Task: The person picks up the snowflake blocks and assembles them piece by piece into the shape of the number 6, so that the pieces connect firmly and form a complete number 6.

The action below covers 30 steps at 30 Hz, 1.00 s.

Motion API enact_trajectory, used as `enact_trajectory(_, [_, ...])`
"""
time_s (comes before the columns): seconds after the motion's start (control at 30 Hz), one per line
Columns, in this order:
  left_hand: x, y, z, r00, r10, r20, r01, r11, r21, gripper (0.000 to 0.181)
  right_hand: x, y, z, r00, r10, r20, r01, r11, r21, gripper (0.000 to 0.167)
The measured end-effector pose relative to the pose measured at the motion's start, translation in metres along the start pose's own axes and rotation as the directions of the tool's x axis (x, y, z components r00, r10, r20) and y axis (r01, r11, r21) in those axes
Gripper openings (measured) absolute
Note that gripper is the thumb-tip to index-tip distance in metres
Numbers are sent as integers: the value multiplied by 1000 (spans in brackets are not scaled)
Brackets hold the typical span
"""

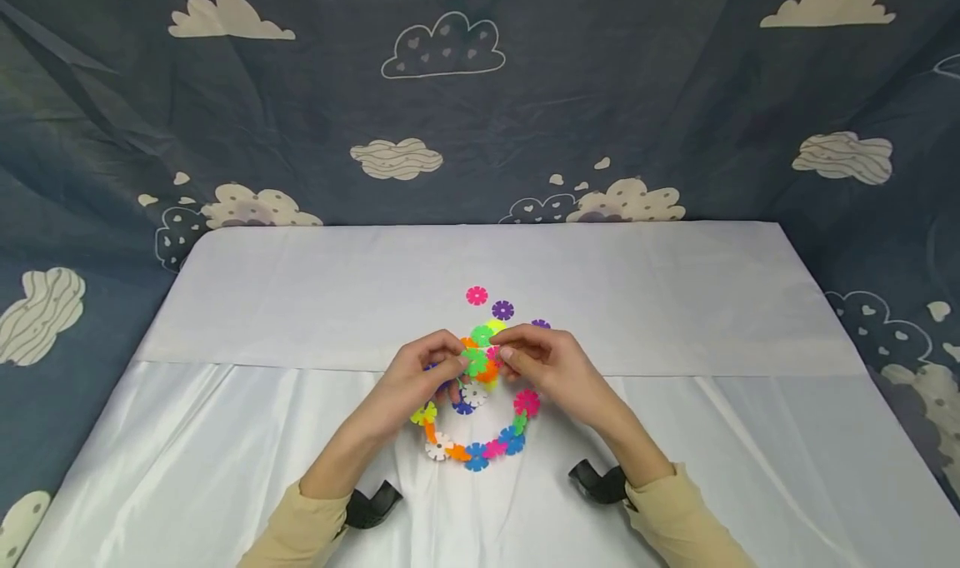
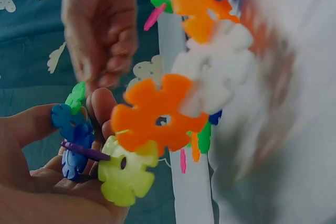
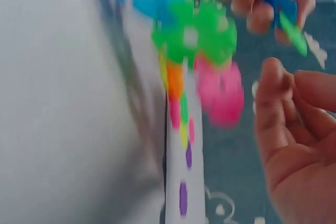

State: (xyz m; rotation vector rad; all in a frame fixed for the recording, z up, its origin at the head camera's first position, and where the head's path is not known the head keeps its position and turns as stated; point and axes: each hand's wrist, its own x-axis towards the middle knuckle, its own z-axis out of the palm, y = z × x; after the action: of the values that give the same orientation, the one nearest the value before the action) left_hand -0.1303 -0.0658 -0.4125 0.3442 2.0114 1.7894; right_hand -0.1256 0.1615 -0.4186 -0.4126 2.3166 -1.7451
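Note:
My left hand (image 1: 408, 381) grips one end of a chain of flower-shaped plastic discs. In the left wrist view, its fingers hold linked blue discs (image 2: 65, 119) with a green disc (image 2: 76, 97) at the tip. From there the chain curves toward me through a yellow disc (image 2: 128, 174), an orange disc (image 2: 139, 106) and a white one (image 2: 226, 66). A pink disc (image 1: 527, 403) ends it on the right, beside a green disc (image 3: 194, 35). My right hand (image 1: 551, 364) hovers close to the left fingertips, fingers loosely bent, with nothing visible between them (image 3: 304, 166).
Loose discs lie on the white-covered table (image 1: 712, 301) beyond and between the hands: a pink disc (image 1: 477, 296), a purple disc (image 1: 502, 310), a white disc (image 1: 474, 395) and several others. A dark cloud-print cloth (image 1: 480, 118) stands behind the table.

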Motion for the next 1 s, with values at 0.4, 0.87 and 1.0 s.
enact_trajectory(0.4, [-1,1,-6,1000,-1,-18,2,999,39,18,39,10,-12,957,51,286,94,878,-470,26])
enact_trajectory(0.87, [0,3,-5,1000,12,9,-11,999,-38,19,43,6,-16,963,88,253,47,873,-485,14])
enact_trajectory(1.0, [-1,6,-4,1000,19,10,-19,998,-52,22,24,-6,-19,993,48,104,-4,922,-387,13])
